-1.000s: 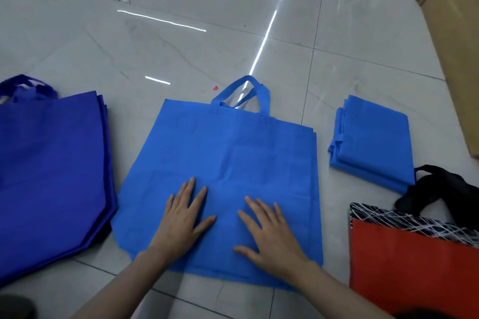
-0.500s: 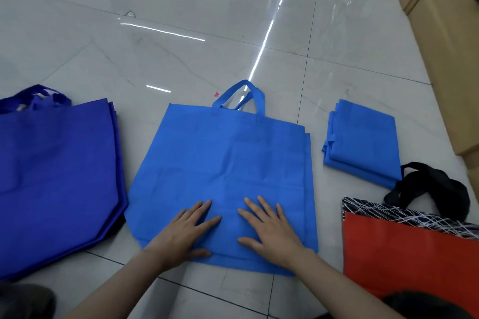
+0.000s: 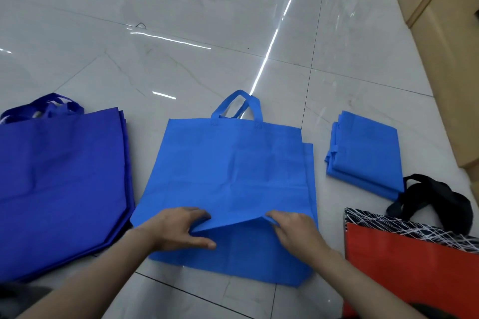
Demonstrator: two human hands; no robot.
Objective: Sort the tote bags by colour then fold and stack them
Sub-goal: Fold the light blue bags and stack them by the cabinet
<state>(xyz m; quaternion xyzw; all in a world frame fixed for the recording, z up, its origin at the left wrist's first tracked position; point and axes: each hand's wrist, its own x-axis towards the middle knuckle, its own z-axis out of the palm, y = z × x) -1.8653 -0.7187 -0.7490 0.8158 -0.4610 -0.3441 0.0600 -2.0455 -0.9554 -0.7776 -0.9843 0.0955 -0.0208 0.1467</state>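
Note:
A light blue tote bag (image 3: 233,163) lies flat on the floor in front of me, handles pointing away. My left hand (image 3: 176,228) and my right hand (image 3: 293,228) each pinch the near edge of its top layer and lift it off a second light blue bag (image 3: 246,259) underneath. A folded stack of light blue bags (image 3: 365,153) lies to the right. Dark blue bags (image 3: 59,184) are piled flat on the left. A red bag (image 3: 414,267) with a black patterned band and black handles (image 3: 435,199) lies at the right.
The floor is glossy grey marble tile (image 3: 233,21) with bright light reflections. A wooden cabinet or wall panel (image 3: 445,33) runs along the right edge. A dark shape sits at the bottom left corner.
Both hands lay flat and spread on the light blue bag before. They have slid to its near edge, curled, and raised the top layer. The view has tilted up slightly.

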